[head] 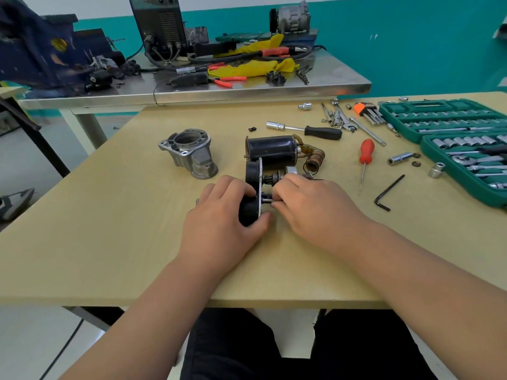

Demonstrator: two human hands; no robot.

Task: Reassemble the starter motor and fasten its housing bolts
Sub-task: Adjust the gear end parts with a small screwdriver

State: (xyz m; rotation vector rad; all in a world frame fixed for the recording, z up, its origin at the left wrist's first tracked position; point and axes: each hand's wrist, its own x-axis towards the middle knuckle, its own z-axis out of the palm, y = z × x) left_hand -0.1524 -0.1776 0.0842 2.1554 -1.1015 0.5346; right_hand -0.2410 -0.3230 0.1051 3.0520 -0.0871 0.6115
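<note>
Far left, on the steel-topped bench (247, 90) at the back: a dark blue bench vise (41, 50), then a black welding machine (159, 23), with crumpled yellow rags (255, 67) and red-handled pliers (227, 80) further right. Nearer, on the pale wooden table (109, 215): a grey cast-aluminium nose housing (189, 152), well apart from the hands and to their left. Next, the left hand (219, 223), fingers and thumb curled round the round black cap of the starter's black-and-silver end-plate assembly (251, 193), held upright near the table's middle. Just behind that assembly: the black cylindrical motor body (271, 152), lying on its side, with a coppery coiled solenoid part (314, 159) at its right end. Then the right hand (310, 207), fingertips pinched on a thin metal pin (267, 200) jutting from the plate's right face, most of it hidden by those fingers. Crowding the right side: a black-handled nut driver (307, 130), a red-handled screwdriver (366, 157), a black L-shaped hex key (388, 193), loose chrome sockets (399, 158), and an open green socket-set case (452, 127) at the table's right edge.
</note>
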